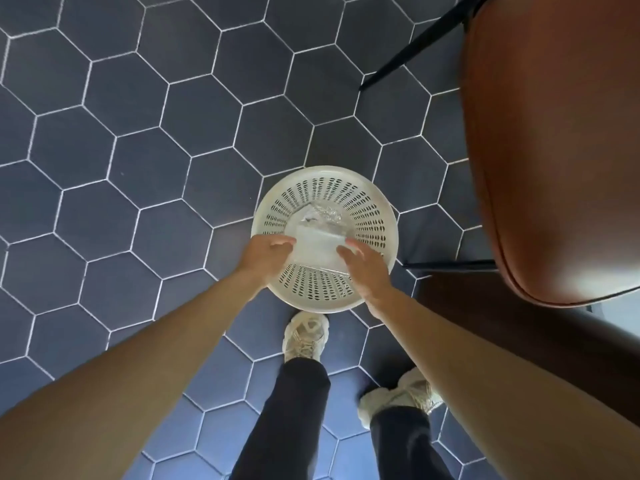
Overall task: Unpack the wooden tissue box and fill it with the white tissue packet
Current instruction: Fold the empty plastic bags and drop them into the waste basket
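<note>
Legs and shoes: the person stands on the tiled floor [104,140] in dark trousers, one pale shoe [304,336] pointing at the basket, the other [401,398] set back to the right.
Left hand [265,256]: reaches over the near left rim; fingers curled onto the left edge of a white packet. Grip: narrow, closed on that edge.
Right hand [363,268]: comes in over the near right rim; fingertips lie on the packet's right edge. Whether the thumb closes beneath it cannot be told.
White packet [317,249]: a flat, pale rectangle in clear film, held over the basket's opening between the two hands. It may be the tissue packet; this cannot be confirmed.
Handling (judgement): probably light and soft, with slippery film that yields under pressure. It is best taken at the two short edges, thumb below and fingers above, without squeezing the middle.
Crumpled clear wrap [323,214]: lies in the basket bottom, just beyond the packet.
Basket [377,216]: round, cream, perforated; stands on the floor just ahead of the forward shoe.
Chair [554,150]: brown seat on dark legs, right of the basket.
Wooden tissue box: not in view.
</note>
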